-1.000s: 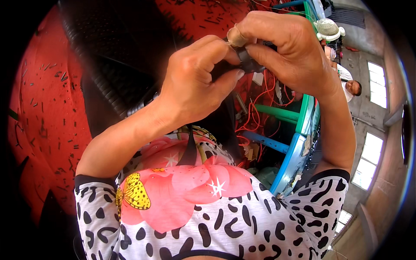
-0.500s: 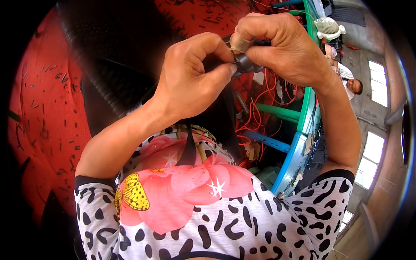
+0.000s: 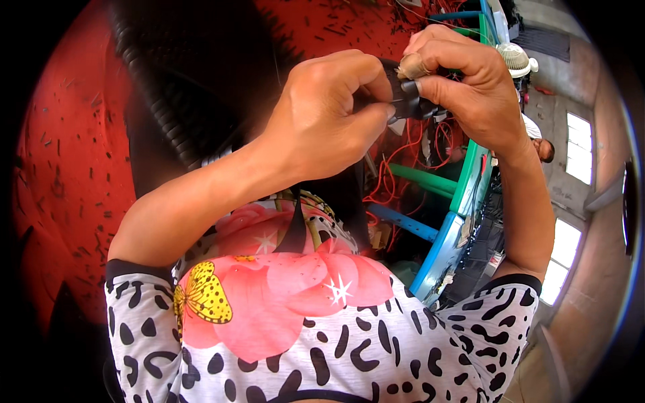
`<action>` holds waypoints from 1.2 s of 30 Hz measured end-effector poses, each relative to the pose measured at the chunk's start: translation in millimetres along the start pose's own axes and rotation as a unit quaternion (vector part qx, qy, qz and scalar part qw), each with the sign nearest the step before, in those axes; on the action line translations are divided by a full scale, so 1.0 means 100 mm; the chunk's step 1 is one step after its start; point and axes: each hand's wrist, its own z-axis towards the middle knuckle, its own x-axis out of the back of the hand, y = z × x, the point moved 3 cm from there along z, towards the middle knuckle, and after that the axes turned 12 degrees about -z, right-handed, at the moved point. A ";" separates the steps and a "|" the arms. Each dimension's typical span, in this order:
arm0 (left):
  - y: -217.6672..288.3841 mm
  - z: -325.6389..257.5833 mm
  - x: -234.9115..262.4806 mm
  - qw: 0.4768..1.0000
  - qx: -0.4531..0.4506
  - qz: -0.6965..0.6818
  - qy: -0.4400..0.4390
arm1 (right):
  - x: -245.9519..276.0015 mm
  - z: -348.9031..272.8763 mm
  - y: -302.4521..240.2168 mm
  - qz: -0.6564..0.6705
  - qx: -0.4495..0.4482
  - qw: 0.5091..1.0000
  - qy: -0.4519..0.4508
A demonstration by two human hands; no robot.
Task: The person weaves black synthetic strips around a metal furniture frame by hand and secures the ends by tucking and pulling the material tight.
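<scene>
2 hands, 1 small black part [image 3: 408,101], 1 thick ribbed black hose [image 3: 161,114], a tangle of red wires [image 3: 403,168]. Red speckled floor [image 3: 60,174] on the left; a green-and-blue frame [image 3: 463,201] to the right, w/ bright windows [image 3: 578,138] beyond. Both hands raised close to the camera. Left hand [image 3: 326,121] curled tight, thumb and fingers pinching the black part. Right hand [image 3: 463,84] clamped on its other end. Part sits between the 2 hands, touching both.
</scene>
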 end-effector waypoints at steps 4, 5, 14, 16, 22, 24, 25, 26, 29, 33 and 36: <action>0.01 -0.01 0.00 0.999 -0.015 0.029 0.014 | -0.02 -0.04 0.02 0.022 -0.030 0.999 0.026; 0.00 -0.01 0.01 0.999 -0.017 0.030 0.014 | -0.02 -0.02 0.00 0.003 -0.031 0.999 0.012; -0.02 -0.02 -0.03 0.998 -0.033 0.042 0.013 | -0.07 -0.02 0.01 0.008 -0.048 0.999 0.004; -0.02 -0.02 -0.03 0.998 -0.036 0.042 0.013 | -0.04 -0.01 -0.01 -0.007 -0.042 0.999 -0.001; -0.02 -0.05 -0.05 0.999 -0.036 0.040 0.010 | 0.02 0.01 -0.18 -0.139 0.057 0.987 -0.050; -0.02 -0.05 -0.06 0.998 -0.038 0.041 0.007 | 0.04 0.01 -0.18 -0.192 0.086 0.974 -0.083; -0.02 -0.05 -0.06 0.998 -0.040 0.041 0.007 | 0.06 0.02 -0.17 -0.191 0.086 0.974 -0.082; -0.02 -0.05 -0.06 0.998 -0.043 0.041 0.008 | 0.06 0.02 -0.16 -0.157 0.073 0.979 -0.103; -0.01 -0.03 -0.03 0.995 -0.072 0.068 0.001 | 0.03 0.00 -0.17 -0.112 0.039 0.989 -0.084; 0.00 0.00 -0.04 0.996 -0.054 0.063 -0.014 | 0.03 -0.01 -0.22 -0.208 0.104 0.972 0.025; 0.00 0.00 -0.04 0.997 -0.052 0.050 -0.014 | 0.01 -0.03 -0.25 -0.266 0.150 0.952 0.030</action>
